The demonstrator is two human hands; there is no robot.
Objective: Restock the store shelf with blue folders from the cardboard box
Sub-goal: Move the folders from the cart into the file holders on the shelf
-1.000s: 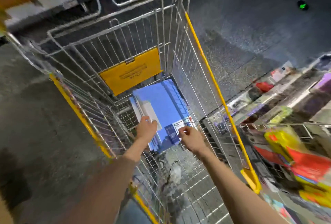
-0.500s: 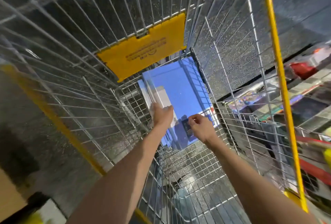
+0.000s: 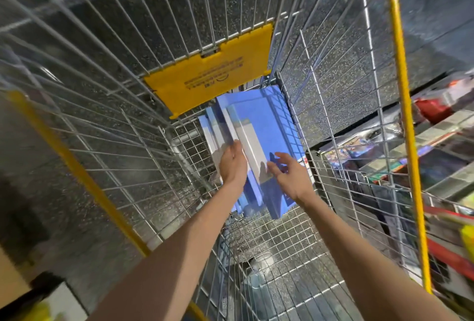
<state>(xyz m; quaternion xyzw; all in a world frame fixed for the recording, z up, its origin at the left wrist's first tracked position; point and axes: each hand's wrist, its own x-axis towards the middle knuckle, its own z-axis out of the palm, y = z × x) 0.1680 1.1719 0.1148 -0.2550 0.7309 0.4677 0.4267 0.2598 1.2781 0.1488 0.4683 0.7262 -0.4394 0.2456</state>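
Several blue folders (image 3: 266, 125) with white spines lie stacked and fanned at the far end of a wire shopping cart (image 3: 107, 120). My left hand (image 3: 232, 164) reaches down into the cart and grips the left edge of the stack, fingers curled round the spines. My right hand (image 3: 288, 174) hovers over the top folder's near right part with fingers spread and relaxed, holding nothing. No cardboard box is clearly in view.
A yellow plastic flap (image 3: 210, 74) hangs on the cart's far wall just above the folders. Yellow rails (image 3: 402, 105) line the cart's top edges. Store shelves (image 3: 436, 156) with mixed coloured goods stand to the right. The floor is dark speckled.
The camera has leaned further into the cart. The folder stack has fanned out. My right hand has let go of the folder's corner and spread its fingers; my left hand still holds the stack.
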